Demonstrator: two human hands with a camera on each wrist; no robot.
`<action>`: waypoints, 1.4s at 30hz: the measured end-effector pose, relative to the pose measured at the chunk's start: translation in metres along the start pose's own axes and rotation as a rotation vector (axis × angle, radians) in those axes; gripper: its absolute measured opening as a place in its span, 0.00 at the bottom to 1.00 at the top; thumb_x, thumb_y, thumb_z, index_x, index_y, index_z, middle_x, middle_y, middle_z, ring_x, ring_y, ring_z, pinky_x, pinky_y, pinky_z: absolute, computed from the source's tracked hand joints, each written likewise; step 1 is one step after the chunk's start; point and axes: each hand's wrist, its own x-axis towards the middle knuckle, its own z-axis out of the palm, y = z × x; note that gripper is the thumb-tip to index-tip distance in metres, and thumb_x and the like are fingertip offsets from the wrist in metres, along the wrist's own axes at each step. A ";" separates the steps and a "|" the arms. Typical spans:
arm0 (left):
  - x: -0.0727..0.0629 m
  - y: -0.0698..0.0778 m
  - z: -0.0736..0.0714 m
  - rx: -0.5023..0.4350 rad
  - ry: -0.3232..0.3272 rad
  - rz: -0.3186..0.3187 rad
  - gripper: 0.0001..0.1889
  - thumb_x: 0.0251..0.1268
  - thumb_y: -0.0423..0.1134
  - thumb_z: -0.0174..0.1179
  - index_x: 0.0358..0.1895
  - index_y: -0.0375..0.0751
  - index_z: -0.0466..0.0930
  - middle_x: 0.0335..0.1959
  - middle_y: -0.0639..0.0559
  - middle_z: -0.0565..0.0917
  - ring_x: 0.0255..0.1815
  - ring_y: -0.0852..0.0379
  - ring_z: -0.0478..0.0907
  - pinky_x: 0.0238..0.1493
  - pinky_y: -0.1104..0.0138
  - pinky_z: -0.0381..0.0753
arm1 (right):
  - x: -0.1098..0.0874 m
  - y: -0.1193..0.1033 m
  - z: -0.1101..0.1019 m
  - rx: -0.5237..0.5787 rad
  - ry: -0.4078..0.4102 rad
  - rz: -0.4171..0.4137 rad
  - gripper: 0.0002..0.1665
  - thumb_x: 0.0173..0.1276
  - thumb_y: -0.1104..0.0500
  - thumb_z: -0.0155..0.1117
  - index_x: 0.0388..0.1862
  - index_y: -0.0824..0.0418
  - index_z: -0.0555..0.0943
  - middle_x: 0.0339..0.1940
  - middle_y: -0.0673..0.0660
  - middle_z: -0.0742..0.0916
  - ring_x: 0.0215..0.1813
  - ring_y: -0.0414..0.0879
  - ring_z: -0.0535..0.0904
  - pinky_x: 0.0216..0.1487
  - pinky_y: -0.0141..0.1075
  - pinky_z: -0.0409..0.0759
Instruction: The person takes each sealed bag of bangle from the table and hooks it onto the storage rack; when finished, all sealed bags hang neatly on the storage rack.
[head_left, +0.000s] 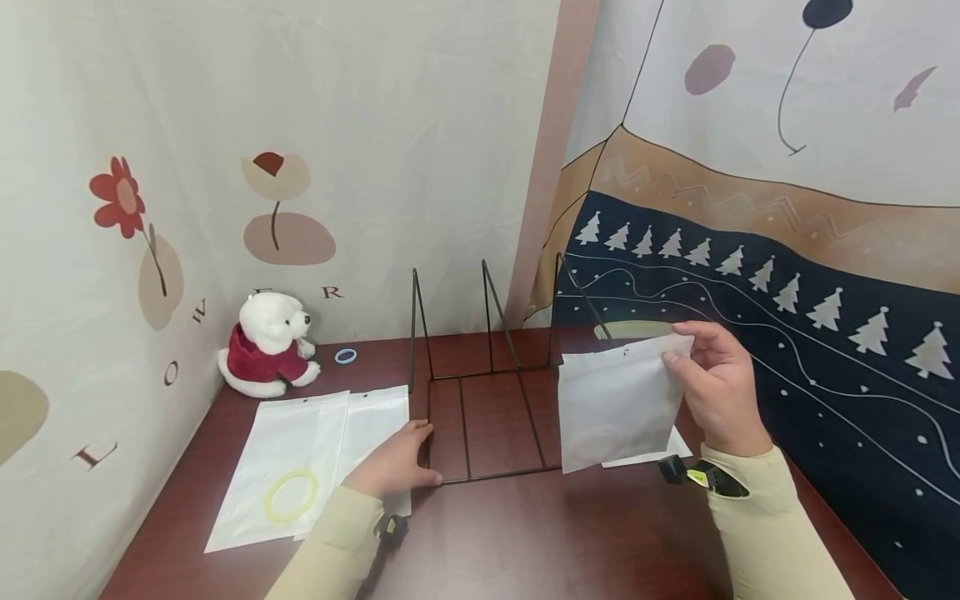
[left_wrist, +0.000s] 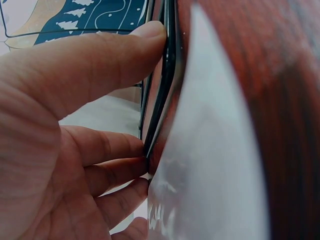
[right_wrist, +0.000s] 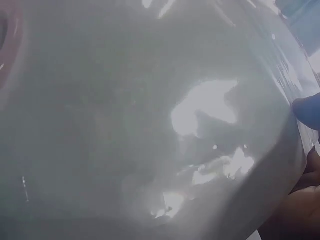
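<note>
In the head view, my right hand point(head_left: 722, 392) pinches the upper right corner of a white zip bag point(head_left: 618, 404) between thumb and fingers. The bag hangs upright at the right side of a black wire rack point(head_left: 501, 477), hiding part of it. Close up in the right wrist view, the glossy bag point(right_wrist: 125, 125) fills the frame, with part of a pink ring point(right_wrist: 10, 45) showing at the left. My left hand point(head_left: 393, 462) touches the rack's front left corner. Its thumb and fingertips lie spread along the black wire point(left_wrist: 167, 75) in the left wrist view.
White zip bags point(head_left: 300, 433) lie left of the rack, a yellow ring point(head_left: 272, 508) showing on the front one. Behind them are a white toy bear point(head_left: 262, 350) in red and a blue ring point(head_left: 346, 357). Another white bag point(head_left: 678, 446) and a pale-green ring point(head_left: 637, 328) lie right.
</note>
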 end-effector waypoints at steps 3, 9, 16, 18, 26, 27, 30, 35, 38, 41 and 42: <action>0.000 0.000 0.000 -0.005 -0.003 -0.001 0.48 0.56 0.46 0.79 0.75 0.25 0.68 0.79 0.32 0.67 0.79 0.34 0.67 0.77 0.44 0.70 | 0.001 0.003 0.003 0.004 0.005 0.009 0.18 0.68 0.79 0.62 0.55 0.70 0.84 0.37 0.52 0.88 0.35 0.44 0.80 0.33 0.29 0.83; -0.002 -0.001 0.000 0.001 0.002 -0.006 0.47 0.55 0.46 0.79 0.75 0.25 0.68 0.79 0.31 0.67 0.79 0.34 0.67 0.77 0.44 0.70 | 0.003 0.008 0.007 0.018 -0.011 0.005 0.18 0.68 0.79 0.63 0.56 0.71 0.84 0.41 0.53 0.87 0.37 0.45 0.78 0.32 0.29 0.81; -0.002 -0.002 -0.002 0.007 0.009 -0.009 0.48 0.55 0.46 0.79 0.75 0.25 0.68 0.79 0.32 0.68 0.79 0.34 0.67 0.77 0.44 0.70 | 0.008 0.009 0.011 0.008 -0.016 0.022 0.18 0.70 0.77 0.63 0.57 0.69 0.83 0.44 0.53 0.89 0.38 0.46 0.85 0.36 0.32 0.87; -0.002 -0.003 -0.002 0.006 0.013 -0.009 0.48 0.55 0.46 0.79 0.75 0.25 0.68 0.79 0.32 0.68 0.79 0.34 0.67 0.77 0.44 0.70 | 0.009 0.010 0.012 0.013 -0.021 0.027 0.18 0.70 0.76 0.63 0.57 0.69 0.83 0.44 0.54 0.89 0.38 0.46 0.85 0.36 0.33 0.88; -0.002 -0.004 -0.003 0.008 0.016 -0.013 0.48 0.55 0.46 0.79 0.75 0.25 0.68 0.79 0.32 0.68 0.78 0.34 0.67 0.77 0.44 0.70 | 0.011 0.013 0.014 -0.023 -0.071 0.060 0.18 0.71 0.75 0.62 0.58 0.66 0.82 0.49 0.53 0.87 0.39 0.45 0.83 0.37 0.33 0.87; -0.002 -0.004 -0.003 0.007 0.015 -0.012 0.48 0.55 0.46 0.79 0.75 0.24 0.68 0.78 0.31 0.68 0.78 0.34 0.67 0.77 0.44 0.70 | 0.011 0.013 0.014 -0.038 -0.086 0.059 0.18 0.71 0.74 0.63 0.59 0.66 0.82 0.49 0.53 0.87 0.40 0.46 0.83 0.38 0.34 0.88; -0.003 -0.005 -0.004 0.008 0.014 -0.014 0.48 0.55 0.46 0.79 0.75 0.24 0.68 0.78 0.31 0.68 0.78 0.34 0.67 0.77 0.44 0.70 | 0.011 0.013 0.012 -0.081 -0.140 0.040 0.19 0.71 0.74 0.65 0.59 0.67 0.83 0.51 0.52 0.88 0.42 0.46 0.85 0.40 0.36 0.90; -0.003 -0.005 -0.004 0.007 0.015 -0.018 0.48 0.55 0.46 0.79 0.75 0.25 0.68 0.79 0.32 0.68 0.79 0.34 0.67 0.77 0.43 0.70 | 0.015 0.010 0.008 -0.212 -0.241 -0.006 0.21 0.71 0.75 0.64 0.61 0.66 0.83 0.55 0.47 0.86 0.47 0.42 0.84 0.42 0.34 0.90; -0.003 -0.003 -0.004 -0.004 0.012 -0.010 0.48 0.55 0.46 0.79 0.75 0.25 0.68 0.79 0.32 0.67 0.79 0.34 0.67 0.77 0.44 0.70 | 0.018 0.006 0.004 -0.272 -0.304 0.006 0.20 0.73 0.72 0.65 0.61 0.62 0.84 0.56 0.46 0.87 0.50 0.43 0.83 0.43 0.34 0.90; -0.003 -0.001 -0.002 -0.010 0.005 -0.001 0.48 0.55 0.46 0.79 0.75 0.24 0.68 0.79 0.32 0.67 0.79 0.34 0.67 0.77 0.44 0.70 | 0.021 0.003 0.000 -0.294 -0.352 0.031 0.16 0.74 0.69 0.66 0.58 0.60 0.86 0.56 0.48 0.88 0.54 0.46 0.83 0.45 0.35 0.88; -0.003 0.000 -0.002 -0.013 0.003 0.000 0.48 0.55 0.46 0.79 0.75 0.24 0.68 0.79 0.31 0.67 0.79 0.34 0.67 0.77 0.44 0.70 | 0.021 0.002 -0.001 -0.303 -0.362 0.034 0.15 0.75 0.69 0.66 0.56 0.60 0.87 0.56 0.48 0.89 0.55 0.45 0.82 0.45 0.34 0.87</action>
